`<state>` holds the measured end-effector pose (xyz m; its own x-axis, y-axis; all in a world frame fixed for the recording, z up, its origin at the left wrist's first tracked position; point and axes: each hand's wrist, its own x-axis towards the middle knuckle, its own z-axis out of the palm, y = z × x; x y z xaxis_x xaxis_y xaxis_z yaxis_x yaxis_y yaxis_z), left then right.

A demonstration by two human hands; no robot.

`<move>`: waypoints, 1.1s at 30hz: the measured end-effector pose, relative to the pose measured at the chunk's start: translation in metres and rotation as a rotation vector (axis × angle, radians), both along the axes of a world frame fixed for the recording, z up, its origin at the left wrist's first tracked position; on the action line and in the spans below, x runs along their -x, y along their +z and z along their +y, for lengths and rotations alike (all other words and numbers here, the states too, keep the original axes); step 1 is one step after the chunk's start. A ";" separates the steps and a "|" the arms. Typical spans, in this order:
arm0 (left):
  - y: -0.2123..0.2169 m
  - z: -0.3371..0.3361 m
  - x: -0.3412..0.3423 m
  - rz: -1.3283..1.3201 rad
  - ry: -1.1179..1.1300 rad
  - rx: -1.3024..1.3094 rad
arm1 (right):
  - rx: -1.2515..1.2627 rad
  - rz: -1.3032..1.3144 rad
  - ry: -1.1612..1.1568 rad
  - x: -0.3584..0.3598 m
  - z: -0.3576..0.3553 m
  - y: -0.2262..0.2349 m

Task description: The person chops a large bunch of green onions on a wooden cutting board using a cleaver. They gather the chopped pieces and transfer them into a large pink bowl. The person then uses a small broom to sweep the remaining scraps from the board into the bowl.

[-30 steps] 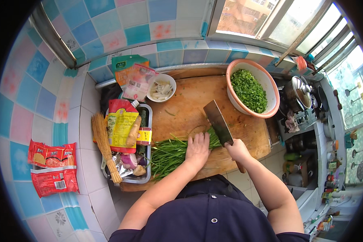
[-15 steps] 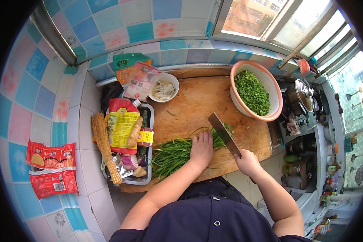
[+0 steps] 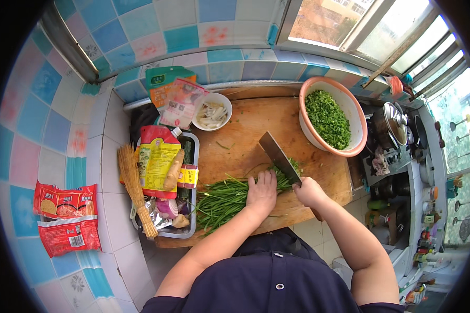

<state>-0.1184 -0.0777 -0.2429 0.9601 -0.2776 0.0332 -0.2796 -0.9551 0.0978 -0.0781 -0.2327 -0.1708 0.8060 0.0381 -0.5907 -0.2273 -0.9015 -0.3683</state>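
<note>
A bunch of long green garlic chives (image 3: 222,201) lies across the wooden cutting board (image 3: 263,117). My left hand (image 3: 261,194) holds the bunch down near its right end, its fingers closed over the stalks. My right hand (image 3: 312,194) grips the handle of a cleaver (image 3: 278,157). The dark blade slants up and left, just right of my left fingertips, over the cut end of the chives. Short chopped pieces (image 3: 296,166) lie at the blade's right side. The blade hides part of the bunch.
An orange-rimmed bowl (image 3: 304,99) of chopped greens stands at the board's far right. On the left are a small white bowl (image 3: 212,127), a metal tray (image 3: 193,208) of vegetables and packets, and a straw brush (image 3: 136,182). A stove with pots (image 3: 391,130) is beyond, right.
My right hand and the cleaver have moved left and slightly away from me, bringing the blade nearer my left fingers. My left hand stays on the chives, almost unmoved.
</note>
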 end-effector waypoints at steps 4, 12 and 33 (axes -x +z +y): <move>-0.007 0.000 0.001 -0.027 0.007 -0.003 | -0.041 0.250 -0.122 0.003 -0.015 0.031; -0.001 -0.001 0.000 0.008 0.007 -0.009 | -0.164 -0.031 -0.247 0.031 -0.016 -0.020; -0.004 0.004 0.003 -0.005 0.047 0.148 | 0.044 -0.076 -0.055 0.056 -0.021 0.019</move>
<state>-0.1210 -0.0739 -0.2465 0.9717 -0.2240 0.0749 -0.2356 -0.9425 0.2370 -0.1344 -0.2537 -0.1521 0.8485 -0.0321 -0.5282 -0.2500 -0.9041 -0.3465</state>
